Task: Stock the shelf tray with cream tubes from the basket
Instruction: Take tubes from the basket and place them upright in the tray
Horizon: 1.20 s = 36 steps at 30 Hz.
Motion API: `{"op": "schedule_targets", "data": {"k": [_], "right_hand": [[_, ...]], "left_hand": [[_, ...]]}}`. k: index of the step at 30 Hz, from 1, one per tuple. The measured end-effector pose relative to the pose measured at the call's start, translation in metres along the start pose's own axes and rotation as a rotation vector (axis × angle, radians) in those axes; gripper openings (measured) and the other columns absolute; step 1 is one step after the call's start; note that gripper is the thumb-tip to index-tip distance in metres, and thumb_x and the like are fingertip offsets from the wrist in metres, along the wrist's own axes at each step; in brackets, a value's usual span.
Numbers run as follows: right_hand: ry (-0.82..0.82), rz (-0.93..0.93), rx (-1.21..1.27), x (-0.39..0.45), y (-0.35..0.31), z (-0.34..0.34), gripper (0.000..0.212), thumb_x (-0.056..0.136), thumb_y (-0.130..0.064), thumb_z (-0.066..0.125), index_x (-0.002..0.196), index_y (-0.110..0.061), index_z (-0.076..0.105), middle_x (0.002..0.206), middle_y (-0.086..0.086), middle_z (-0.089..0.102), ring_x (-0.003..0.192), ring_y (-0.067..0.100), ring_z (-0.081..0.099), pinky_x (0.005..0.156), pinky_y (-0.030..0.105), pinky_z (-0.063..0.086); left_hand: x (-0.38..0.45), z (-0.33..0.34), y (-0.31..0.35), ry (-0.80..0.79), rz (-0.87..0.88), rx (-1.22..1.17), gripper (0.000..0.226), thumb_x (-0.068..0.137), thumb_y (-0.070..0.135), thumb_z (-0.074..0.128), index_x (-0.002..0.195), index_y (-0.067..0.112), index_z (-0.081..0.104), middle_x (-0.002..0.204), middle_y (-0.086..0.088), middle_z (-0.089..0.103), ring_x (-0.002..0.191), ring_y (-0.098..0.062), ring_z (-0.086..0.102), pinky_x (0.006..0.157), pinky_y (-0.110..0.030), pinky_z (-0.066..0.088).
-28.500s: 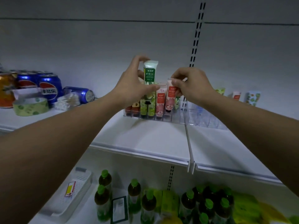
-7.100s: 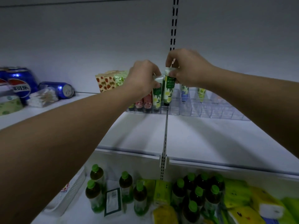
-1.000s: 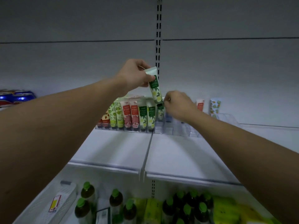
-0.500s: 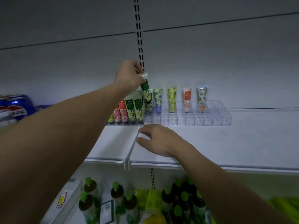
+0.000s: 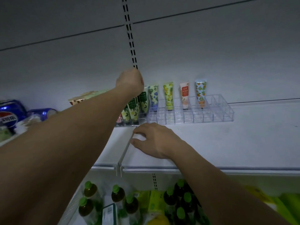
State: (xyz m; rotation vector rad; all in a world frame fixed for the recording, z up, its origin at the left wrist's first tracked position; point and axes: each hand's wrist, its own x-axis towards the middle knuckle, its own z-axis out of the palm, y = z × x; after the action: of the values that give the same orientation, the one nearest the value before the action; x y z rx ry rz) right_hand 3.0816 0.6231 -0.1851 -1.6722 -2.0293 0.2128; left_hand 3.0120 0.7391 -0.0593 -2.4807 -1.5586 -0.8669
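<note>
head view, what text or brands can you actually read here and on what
"可乐", part of a longer word: on the blue cola can at the far left of the shelf, under its red, white and blue roundel.
Green tubes in the clear tray: a dark label with print, too blurred to read.
Red-label tube: characters too small to read.
Tag among the green-cap bottles below: illegible.

Wall: we face a plain grey back panel (image 5: pixel 211 46) with a slotted upright (image 5: pixel 129 34).
Shelf: white shelf (image 5: pixel 235 143), divider rail (image 5: pixel 125 151) across it.
Light: we see it dim, bluish.
</note>
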Motion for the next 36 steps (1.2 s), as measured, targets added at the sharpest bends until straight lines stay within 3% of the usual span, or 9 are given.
{"op": "schedule_targets", "data": {"k": [4,7,10,15,19,27,29,32,36], "right_hand": [[-0.01,0.011,-0.018,0.001,0.0,0.0,0.053,0.091,-0.059,0.046,0.138,-0.035,0.049,0.147,-0.009,0.044,0.131,0.018,0.042,0.107,0.036,0.036],[-0.019,0.024,-0.035,-0.001,-0.002,-0.001,0.053,0.091,-0.06,0.044,0.136,-0.034,0.051,0.146,-0.008,0.046,0.13,0.018,0.044,0.105,0.036,0.038],[-0.011,0.042,-0.034,-0.005,-0.01,-0.005,0.05,0.091,-0.056,0.046,0.131,-0.029,0.057,0.139,-0.003,0.053,0.124,0.021,0.051,0.1,0.036,0.043],[0.06,0.077,-0.142,-0.019,-0.03,-0.013,0.031,0.092,-0.043,0.049,0.099,-0.016,0.064,0.105,0.008,0.063,0.095,0.028,0.06,0.079,0.039,0.051],[0.152,0.117,-0.189,-0.033,-0.057,-0.013,0.03,0.094,-0.03,0.052,0.117,-0.015,0.063,0.12,0.012,0.063,0.106,0.029,0.058,0.089,0.039,0.05],[0.229,-0.068,0.131,-0.117,-0.14,0.029,0.019,0.094,-0.029,0.052,0.104,-0.022,0.067,0.09,-0.008,0.063,0.078,0.004,0.055,0.067,0.014,0.042],[0.183,-0.049,0.262,-0.133,-0.144,0.06,0.018,0.093,-0.025,0.053,0.1,-0.019,0.068,0.086,-0.005,0.065,0.072,0.002,0.055,0.065,0.012,0.043],[-0.054,0.096,0.297,-0.147,-0.133,0.13,0.019,0.094,-0.013,0.052,0.099,-0.004,0.068,0.089,0.013,0.069,0.064,0.008,0.053,0.062,0.021,0.044],[-0.342,0.363,0.313,-0.166,-0.096,0.229,0.022,0.095,-0.01,0.05,0.099,0.007,0.064,0.094,0.027,0.065,0.073,0.02,0.053,0.058,0.024,0.038]], "left_hand": [[-0.015,-0.012,0.002,-0.06,0.048,0.157,0.029,0.094,0.026,0.055,0.118,0.012,0.063,0.13,-0.011,0.057,0.12,-0.031,0.049,0.101,-0.046,0.043],[-0.042,-0.026,0.004,0.013,0.069,0.069,0.042,0.093,0.031,0.054,0.134,0.021,0.054,0.138,-0.008,0.052,0.13,-0.03,0.039,0.103,-0.046,0.036],[-0.082,-0.036,0.001,0.073,0.112,-0.057,0.038,0.092,0.029,0.053,0.129,0.026,0.058,0.13,-0.006,0.058,0.124,-0.027,0.043,0.101,-0.045,0.039],[-0.148,-0.048,-0.031,0.064,0.07,-0.108,0.032,0.088,0.027,0.054,0.118,0.027,0.067,0.116,-0.004,0.066,0.112,-0.027,0.054,0.092,-0.043,0.048],[-0.192,-0.054,-0.067,0.062,-0.004,-0.207,0.027,0.09,0.024,0.057,0.115,0.023,0.068,0.112,0.0,0.069,0.098,-0.017,0.06,0.086,-0.032,0.05],[-0.326,-0.029,-0.151,0.044,-0.115,-0.429,0.026,0.088,0.015,0.053,0.109,0.022,0.065,0.1,0.0,0.058,0.084,-0.015,0.057,0.081,-0.032,0.05],[-0.364,0.0,-0.172,-0.048,-0.246,-0.47,0.025,0.09,0.013,0.05,0.109,0.019,0.066,0.101,-0.003,0.062,0.087,-0.022,0.062,0.079,-0.032,0.052],[-0.419,0.057,-0.196,-0.211,-0.435,-0.443,0.023,0.09,0.008,0.052,0.106,0.016,0.067,0.101,-0.003,0.065,0.091,-0.022,0.062,0.075,-0.022,0.043],[-0.478,0.132,-0.216,-0.459,-0.686,-0.479,0.02,0.087,0.011,0.056,0.102,0.017,0.068,0.104,-0.008,0.068,0.092,-0.023,0.063,0.075,-0.022,0.044]]}}
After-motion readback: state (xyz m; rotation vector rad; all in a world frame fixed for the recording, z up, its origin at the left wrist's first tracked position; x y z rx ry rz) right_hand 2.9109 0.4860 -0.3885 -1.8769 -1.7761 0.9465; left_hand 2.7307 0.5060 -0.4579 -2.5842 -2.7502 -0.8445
